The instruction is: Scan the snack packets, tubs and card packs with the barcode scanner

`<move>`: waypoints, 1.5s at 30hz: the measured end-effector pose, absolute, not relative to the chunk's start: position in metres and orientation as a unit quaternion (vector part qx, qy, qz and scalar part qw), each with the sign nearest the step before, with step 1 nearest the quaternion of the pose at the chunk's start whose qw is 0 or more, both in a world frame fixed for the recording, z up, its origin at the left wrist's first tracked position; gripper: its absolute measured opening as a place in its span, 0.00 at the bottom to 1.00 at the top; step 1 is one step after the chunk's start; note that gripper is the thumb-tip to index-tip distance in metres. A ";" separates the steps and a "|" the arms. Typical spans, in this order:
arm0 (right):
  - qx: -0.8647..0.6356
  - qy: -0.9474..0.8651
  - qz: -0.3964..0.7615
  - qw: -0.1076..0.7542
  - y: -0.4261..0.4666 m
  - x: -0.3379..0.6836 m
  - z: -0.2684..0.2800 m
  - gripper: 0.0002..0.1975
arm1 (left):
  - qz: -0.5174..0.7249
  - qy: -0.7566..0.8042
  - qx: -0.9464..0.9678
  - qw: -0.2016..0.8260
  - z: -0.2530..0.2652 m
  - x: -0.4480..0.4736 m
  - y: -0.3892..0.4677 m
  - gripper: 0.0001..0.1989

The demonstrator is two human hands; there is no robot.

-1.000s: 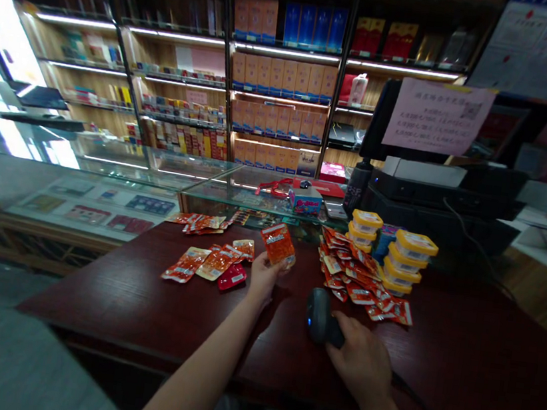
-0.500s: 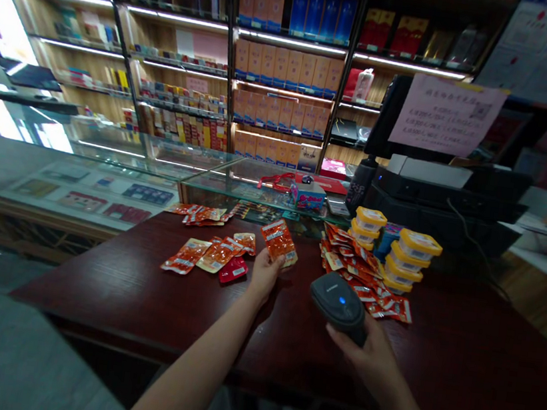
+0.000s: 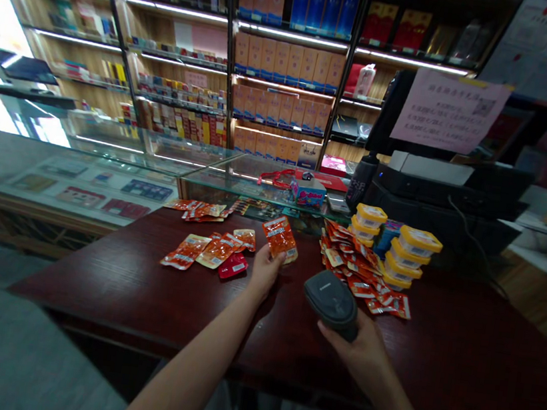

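Note:
Between the thumb and fingers of my left hand (image 3: 264,272) is an orange snack packet (image 3: 280,238), lifted over the dark wooden counter (image 3: 140,302). My right hand (image 3: 364,345) is wrapped round the handle of a black barcode scanner (image 3: 332,299), its head tilted toward the packet but apart from it. Left of my left hand lie several loose orange packets (image 3: 220,250) and a red packet (image 3: 234,266). A larger heap of orange packets (image 3: 350,255) lies beyond the scanner, beside stacked yellow-lidded tubs (image 3: 405,257).
A glass display case (image 3: 207,171) borders the counter's far side, with a small colourful box (image 3: 308,193) on top. At the right stand a monitor with a paper notice (image 3: 450,110) and a black printer (image 3: 451,191). Shelves of boxed goods (image 3: 287,62) line the back wall.
The scanner in my right hand has shifted slightly left, toward the held packet. Its blue light, lit before, no longer shows. My left hand has barely moved.

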State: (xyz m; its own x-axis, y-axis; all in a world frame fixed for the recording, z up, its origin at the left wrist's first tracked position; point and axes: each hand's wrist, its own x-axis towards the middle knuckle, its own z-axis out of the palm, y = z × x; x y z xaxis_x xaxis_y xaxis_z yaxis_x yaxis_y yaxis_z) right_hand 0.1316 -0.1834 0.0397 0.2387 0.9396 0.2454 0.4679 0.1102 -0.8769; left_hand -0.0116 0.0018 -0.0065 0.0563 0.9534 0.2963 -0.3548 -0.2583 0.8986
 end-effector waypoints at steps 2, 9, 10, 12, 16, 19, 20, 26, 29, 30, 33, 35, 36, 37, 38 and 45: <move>-0.667 -0.584 0.199 0.418 -0.187 0.133 0.044 0.17 | 0.612 0.302 0.495 0.538 -0.006 -0.012 0.002 0.22; -0.730 -0.661 -0.049 0.167 -0.198 0.153 0.023 0.15 | 0.548 0.345 0.476 0.596 0.002 -0.011 -0.004 0.24; -0.725 -0.666 -0.073 0.159 -0.198 0.157 0.017 0.16 | 0.537 0.351 0.483 0.595 0.002 -0.011 -0.005 0.24; -0.716 -0.671 -0.109 0.158 -0.199 0.163 0.005 0.18 | 0.515 0.363 0.500 0.594 0.002 -0.009 -0.007 0.23; -0.711 -0.665 -0.126 0.192 -0.198 0.170 -0.008 0.20 | 0.461 0.394 0.527 0.595 -0.001 -0.004 -0.007 0.20; -0.714 -0.653 -0.132 0.216 -0.197 0.171 -0.009 0.20 | 0.391 0.450 0.549 0.586 0.003 0.001 -0.005 0.13; -0.714 -0.651 -0.135 0.218 -0.197 0.171 -0.008 0.20 | 0.356 0.475 0.572 0.566 0.005 0.002 -0.004 0.10; -0.719 -0.648 -0.140 0.211 -0.197 0.171 -0.008 0.19 | 0.238 0.522 0.754 0.321 0.018 0.017 0.002 0.08; -0.717 -0.648 -0.145 0.211 -0.197 0.171 -0.010 0.19 | 0.231 0.515 0.743 0.359 0.014 0.030 0.007 0.10; -0.716 -0.648 -0.147 0.213 -0.197 0.171 -0.010 0.19 | 0.239 0.512 0.735 0.375 0.012 0.035 0.008 0.10; -0.716 -0.646 -0.146 0.219 -0.197 0.172 -0.010 0.18 | 0.288 0.493 0.706 0.420 0.005 0.047 0.010 0.10; -0.718 -0.645 -0.143 0.217 -0.198 0.172 -0.010 0.19 | 0.332 0.469 0.677 0.460 0.002 0.051 0.009 0.09; -0.719 -0.645 -0.143 0.213 -0.198 0.172 -0.010 0.19 | 0.352 0.453 0.663 0.480 0.000 0.051 0.007 0.09; -0.719 -0.647 -0.144 0.210 -0.198 0.172 -0.011 0.19 | 0.368 0.438 0.653 0.496 -0.001 0.050 0.006 0.09; -0.718 -0.649 -0.145 0.207 -0.198 0.173 -0.011 0.19 | 0.382 0.424 0.649 0.503 -0.001 0.047 0.004 0.10; -0.704 -0.659 -0.158 0.212 -0.201 0.176 -0.017 0.20 | 0.432 0.459 0.716 0.301 0.013 -0.008 0.008 0.10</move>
